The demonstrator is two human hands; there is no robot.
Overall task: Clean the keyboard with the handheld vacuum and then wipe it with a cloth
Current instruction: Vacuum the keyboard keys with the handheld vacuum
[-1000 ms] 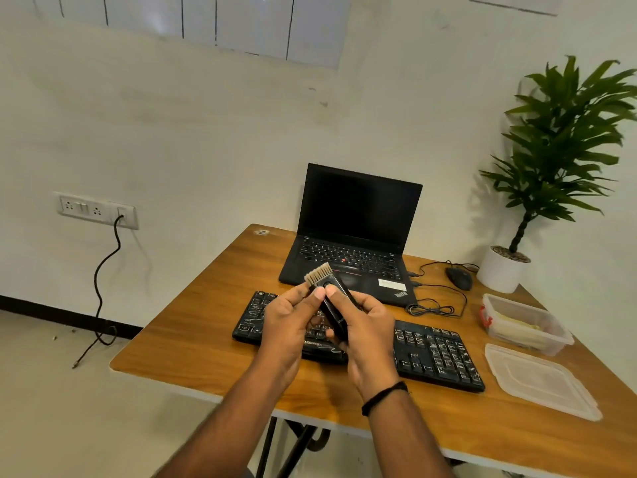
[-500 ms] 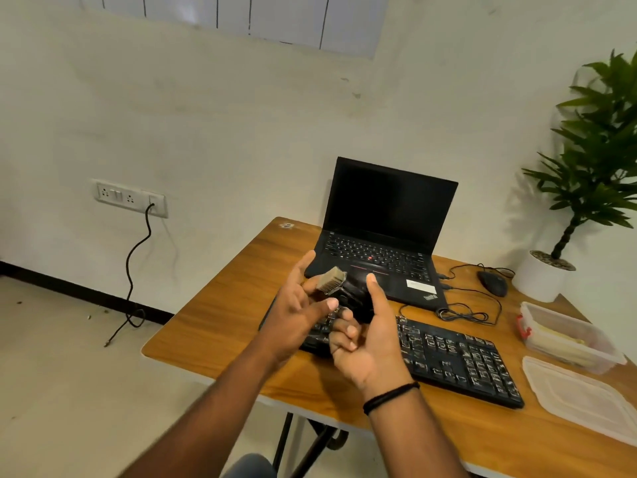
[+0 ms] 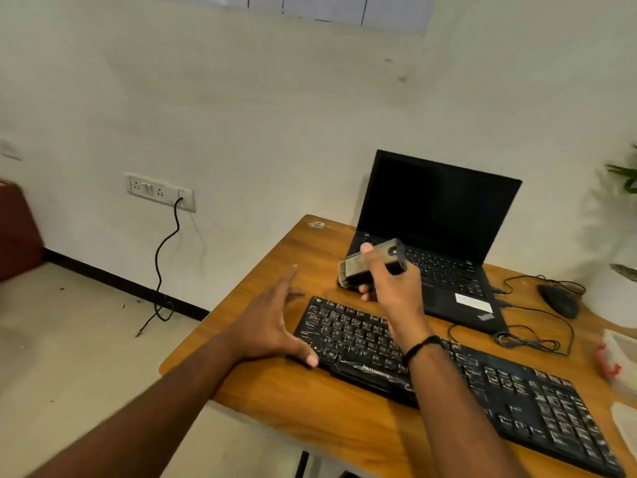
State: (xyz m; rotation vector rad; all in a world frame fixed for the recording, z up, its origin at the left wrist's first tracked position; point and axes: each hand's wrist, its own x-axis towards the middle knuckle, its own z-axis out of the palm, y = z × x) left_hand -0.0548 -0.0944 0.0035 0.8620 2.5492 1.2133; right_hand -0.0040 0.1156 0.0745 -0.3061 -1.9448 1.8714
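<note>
Table (image 3: 275, 401): I see it bearing an open laptop (image 3: 437, 215) at the rear and the keyboard (image 3: 517, 401) lying diagonally in front. Left hand (image 3: 272, 326): fingers spread, released, thumb touching the keyboard's left end. Right hand (image 3: 389, 288): grasping the vacuum (image 3: 372, 262) above the keyboard, brush pointing left.

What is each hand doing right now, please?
Left hand: open, fingers spread, thumb at the black keyboard's left edge.
Right hand: holding the small grey handheld vacuum with brush tip.
</note>
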